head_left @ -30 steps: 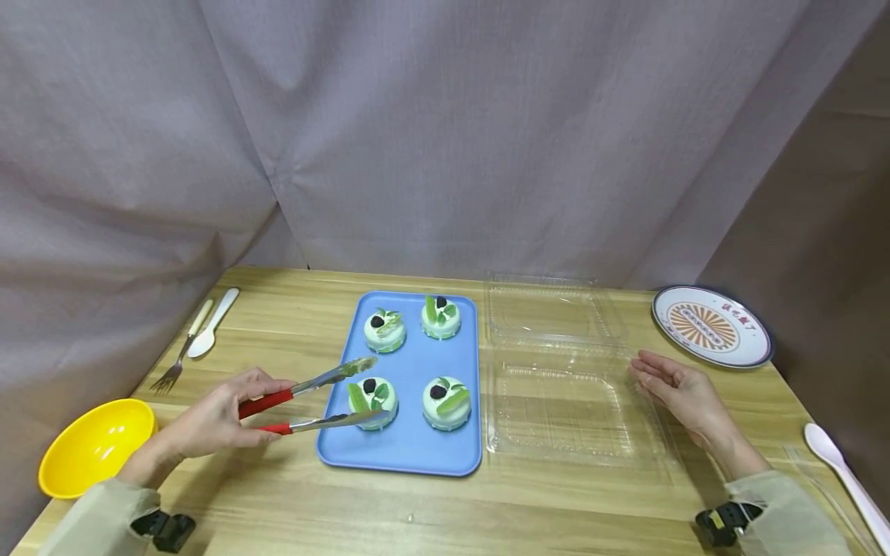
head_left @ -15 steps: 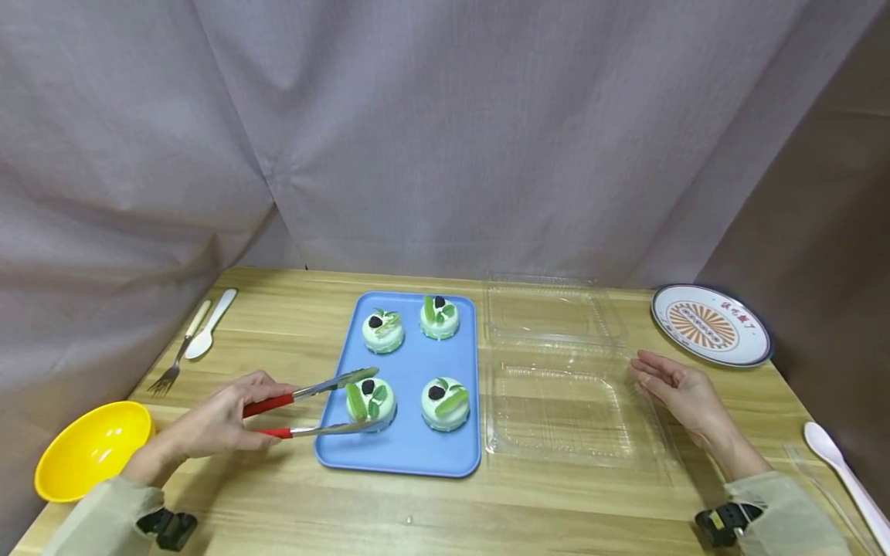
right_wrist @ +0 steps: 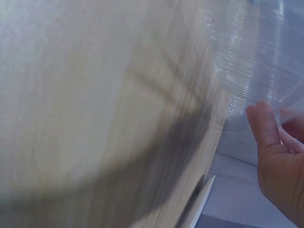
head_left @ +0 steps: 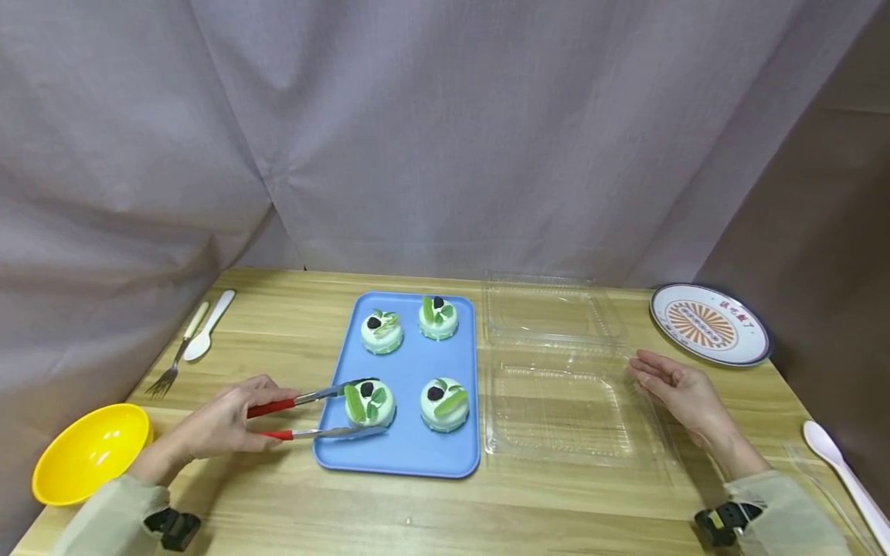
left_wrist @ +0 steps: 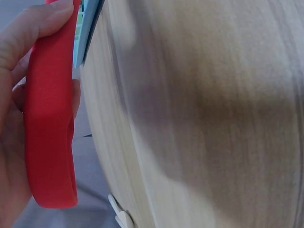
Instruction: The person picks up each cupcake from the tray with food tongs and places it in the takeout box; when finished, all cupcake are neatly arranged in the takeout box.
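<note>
My left hand [head_left: 221,423] holds tongs with red handles [head_left: 271,408], thumb on one handle and fingers at the other. Their metal arms are spread on either side of the front-left small green cake [head_left: 381,408], topped with a blackberry, a green slice and leaves. That cake stands on a blue tray [head_left: 406,457] with several like it. In the left wrist view, a red tong handle [left_wrist: 50,118] lies against the palm. My right hand [head_left: 688,395] pinches the right edge of a clear plastic box [head_left: 559,455], whose lid leans back behind it.
A yellow bowl [head_left: 90,455] sits by the left forearm, with a fork [head_left: 179,354] and a white spoon [head_left: 210,326] behind it. A patterned plate [head_left: 754,340] stands back right. Another spoon [head_left: 844,479] lies at the right edge. A curtain [head_left: 445,139] hangs behind the table.
The tongs have come down and toward the front, from above the front-left cake to either side of it. My right hand and the box have stayed put.
</note>
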Available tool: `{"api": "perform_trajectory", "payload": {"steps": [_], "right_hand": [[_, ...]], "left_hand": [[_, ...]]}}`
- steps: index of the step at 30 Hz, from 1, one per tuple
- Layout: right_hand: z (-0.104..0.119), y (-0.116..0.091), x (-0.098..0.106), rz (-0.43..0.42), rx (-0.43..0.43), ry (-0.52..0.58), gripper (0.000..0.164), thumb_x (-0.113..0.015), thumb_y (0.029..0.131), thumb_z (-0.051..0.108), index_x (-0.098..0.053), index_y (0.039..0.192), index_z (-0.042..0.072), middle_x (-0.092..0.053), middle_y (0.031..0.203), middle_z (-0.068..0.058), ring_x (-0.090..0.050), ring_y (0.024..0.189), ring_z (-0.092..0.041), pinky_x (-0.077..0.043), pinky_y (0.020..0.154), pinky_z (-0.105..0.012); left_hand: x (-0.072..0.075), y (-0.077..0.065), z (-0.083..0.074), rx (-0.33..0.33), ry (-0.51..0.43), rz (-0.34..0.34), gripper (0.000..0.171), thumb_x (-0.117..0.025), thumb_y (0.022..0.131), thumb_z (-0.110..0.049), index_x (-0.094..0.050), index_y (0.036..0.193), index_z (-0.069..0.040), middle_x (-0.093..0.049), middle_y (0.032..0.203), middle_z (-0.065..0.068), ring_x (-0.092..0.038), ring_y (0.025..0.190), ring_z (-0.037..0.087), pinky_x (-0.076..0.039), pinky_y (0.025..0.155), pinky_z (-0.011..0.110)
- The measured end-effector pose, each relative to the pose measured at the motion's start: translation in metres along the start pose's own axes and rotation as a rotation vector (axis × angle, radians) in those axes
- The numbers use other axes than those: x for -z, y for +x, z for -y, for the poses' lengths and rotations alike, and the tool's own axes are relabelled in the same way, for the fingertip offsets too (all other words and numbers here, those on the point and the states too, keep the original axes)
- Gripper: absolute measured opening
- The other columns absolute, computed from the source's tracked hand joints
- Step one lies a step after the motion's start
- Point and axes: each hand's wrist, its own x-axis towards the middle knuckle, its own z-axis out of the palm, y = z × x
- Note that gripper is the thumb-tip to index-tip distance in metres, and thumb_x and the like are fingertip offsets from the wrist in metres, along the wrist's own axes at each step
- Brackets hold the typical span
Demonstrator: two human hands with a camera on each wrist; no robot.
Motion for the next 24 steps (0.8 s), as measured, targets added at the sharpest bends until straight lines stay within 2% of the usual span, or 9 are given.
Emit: {"api": "perform_trajectory", "payload": {"steps": [6, 13, 19, 24], "right_hand": [[0.002, -0.001, 0.000, 0.017, 0.008, 0.036, 0.063, -0.048, 0.099, -0.003, -0.007, 0.139, -0.029, -0.065, 0.099, 0.030, -0.063, 0.094, 0.012, -0.051, 0.080, -0.009], [0.001, 0.000, 0.000, 0.012, 0.023, 0.053, 0.065, -0.049, 0.098, -0.003, -0.007, 0.137, -0.032, -0.066, 0.099, 0.029, -0.063, 0.095, 0.012, -0.051, 0.080, -0.009], [0.000, 0.000, 0.001, 0.016, 0.033, 0.074, 0.065, -0.049, 0.098, -0.004, -0.006, 0.137, -0.032, -0.067, 0.099, 0.028, -0.064, 0.095, 0.011, -0.051, 0.080, -0.010], [0.001, 0.000, 0.000, 0.011, 0.024, 0.052, 0.064, -0.050, 0.098, -0.003, -0.008, 0.137, -0.031, -0.067, 0.099, 0.029, -0.063, 0.094, 0.011, -0.051, 0.080, -0.010]], "left_hand": [[-0.001, -0.004, 0.003, 0.015, -0.010, -0.020, 0.061, -0.091, 0.061, -0.018, -0.069, 0.117, -0.006, -0.067, 0.096, -0.005, -0.057, 0.087, 0.000, -0.049, 0.074, 0.022], [0.004, -0.006, 0.001, 0.113, -0.009, -0.032, 0.061, -0.091, 0.059, -0.014, -0.070, 0.116, -0.010, -0.068, 0.098, -0.007, -0.057, 0.088, -0.001, -0.049, 0.075, 0.022], [0.015, 0.007, -0.002, 0.108, 0.015, -0.049, 0.060, -0.091, 0.058, -0.011, -0.071, 0.115, -0.011, -0.068, 0.096, -0.005, -0.055, 0.084, -0.001, -0.047, 0.070, 0.022], [0.018, 0.017, -0.003, 0.100, 0.004, -0.017, 0.057, -0.090, 0.061, -0.012, -0.071, 0.115, -0.008, -0.069, 0.098, -0.005, -0.056, 0.086, -0.001, -0.048, 0.072, 0.022]]}}
